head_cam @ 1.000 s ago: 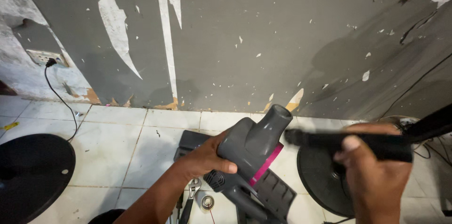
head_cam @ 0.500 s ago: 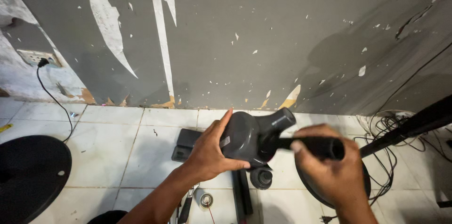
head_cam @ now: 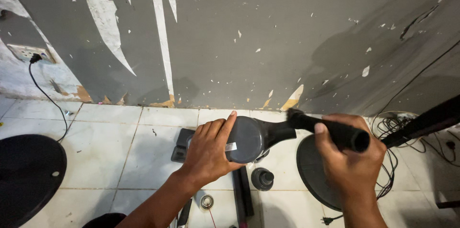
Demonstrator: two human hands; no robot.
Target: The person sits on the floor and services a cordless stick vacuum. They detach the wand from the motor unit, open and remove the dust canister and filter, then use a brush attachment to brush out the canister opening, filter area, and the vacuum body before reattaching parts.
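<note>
**Two hands joining a black tube to a grey appliance body above a tiled floor**

A floor of pale square tiles [head_cam: 120, 156] is meeting a grey wall [head_cam: 268, 41] whose paint is peeling away in long white strips. Low on that wall, far to the left of the grey appliance body, a socket [head_cam: 26, 53] is carrying a black plug with a cord trailing down to the floor.

The grey appliance body [head_cam: 249, 138] is hanging in the air just above the tiles, near the foot of the wall. The left hand [head_cam: 211, 153] is reaching up from below and wrapping its left side, fingers spread over the top and thumb underneath, so the grip is clamped on the body. The right hand [head_cam: 352, 161] is sitting just right of the body, its grip closed around a black tube [head_cam: 330, 129] that is pointing its far end at the body's narrow neck and touching it.

Below the body, a small black round knob [head_cam: 262, 178] and a dark flat bar [head_cam: 242, 194] are lying on the tiles, with a small metal ring [head_cam: 207, 202] just left of the bar. Behind the left hand a dark flat part [head_cam: 182, 142] is resting on the floor. A black round base [head_cam: 311, 170] is lying under the right hand, partly hidden by it. Further right a tangle of black cable [head_cam: 397, 127] is spreading out, and a black pole [head_cam: 426, 120] is slanting across it. Far to the left, a large black disc [head_cam: 26, 175] is lying on the tiles.
</note>
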